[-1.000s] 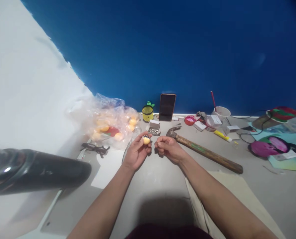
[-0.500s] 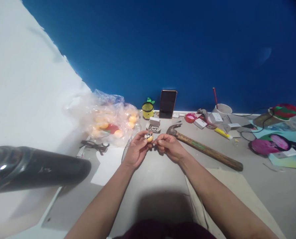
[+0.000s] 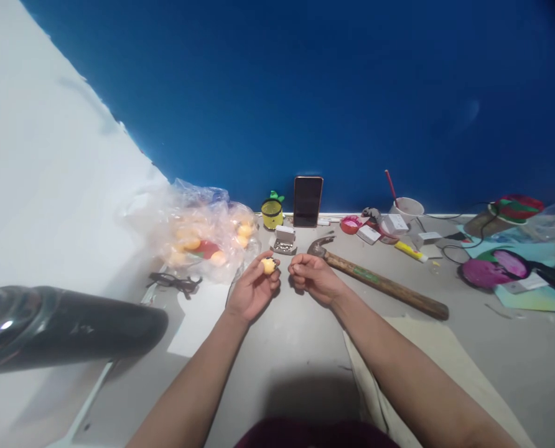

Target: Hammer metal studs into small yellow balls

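A small yellow-orange ball [image 3: 269, 266], like a table tennis ball, is pinched between the thumb and fingers of my left hand [image 3: 250, 291]. Dark, shiny bits show along its upper right edge. To its right, my right hand [image 3: 315, 277] has thumb and fingertips pressed together; anything between them is too small to make out. A narrow gap separates the two hands. Just beyond the ball sits a small open grey box [image 3: 284, 241] with shiny little pieces inside. A claw hammer [image 3: 380, 279] with a wooden handle lies to the right of my right hand.
Clear plastic bags [image 3: 198, 233] of orange balls lie at left, near black glasses [image 3: 175, 282]. A phone [image 3: 308, 201] leans on the blue wall beside a yellow pot [image 3: 272, 214]. A yellow tube [image 3: 410, 251] and small boxes lie right. A dark cylinder [image 3: 72, 323] juts in from the left.
My hands have moved apart slightly, the left one shifting left with the ball. The ball has turned, so more plain yellow and less of its shiny bits faces me.
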A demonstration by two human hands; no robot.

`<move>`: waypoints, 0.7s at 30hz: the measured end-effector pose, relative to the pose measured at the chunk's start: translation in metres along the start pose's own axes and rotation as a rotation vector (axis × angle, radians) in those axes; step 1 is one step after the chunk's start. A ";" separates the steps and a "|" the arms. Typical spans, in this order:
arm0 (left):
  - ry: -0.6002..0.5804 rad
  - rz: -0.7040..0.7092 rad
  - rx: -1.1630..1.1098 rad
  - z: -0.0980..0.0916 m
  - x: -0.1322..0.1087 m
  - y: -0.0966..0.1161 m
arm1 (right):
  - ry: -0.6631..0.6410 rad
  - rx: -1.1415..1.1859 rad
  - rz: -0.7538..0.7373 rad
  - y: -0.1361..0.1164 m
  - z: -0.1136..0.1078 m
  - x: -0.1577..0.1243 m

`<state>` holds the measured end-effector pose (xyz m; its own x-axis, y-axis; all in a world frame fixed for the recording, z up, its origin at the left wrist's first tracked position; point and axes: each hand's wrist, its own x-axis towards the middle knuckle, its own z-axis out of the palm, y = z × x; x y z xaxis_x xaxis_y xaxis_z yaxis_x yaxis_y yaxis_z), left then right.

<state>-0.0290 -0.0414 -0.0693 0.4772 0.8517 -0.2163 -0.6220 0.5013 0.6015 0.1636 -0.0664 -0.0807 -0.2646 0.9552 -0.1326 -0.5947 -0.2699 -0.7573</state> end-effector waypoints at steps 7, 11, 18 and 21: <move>0.022 -0.009 0.013 -0.004 0.002 -0.001 | 0.010 -0.022 0.005 0.001 -0.001 0.000; 0.027 0.032 0.107 -0.002 0.000 0.000 | 0.009 -0.022 0.005 0.000 -0.001 -0.001; 0.037 0.149 0.404 0.003 -0.004 -0.011 | -0.001 -0.023 0.005 0.002 -0.002 -0.001; 0.058 0.221 0.543 0.004 -0.004 -0.014 | 0.011 -0.025 0.013 0.000 0.000 0.000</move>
<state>-0.0195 -0.0524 -0.0738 0.3288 0.9415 -0.0736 -0.2882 0.1742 0.9416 0.1636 -0.0666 -0.0810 -0.2640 0.9529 -0.1492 -0.5720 -0.2792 -0.7713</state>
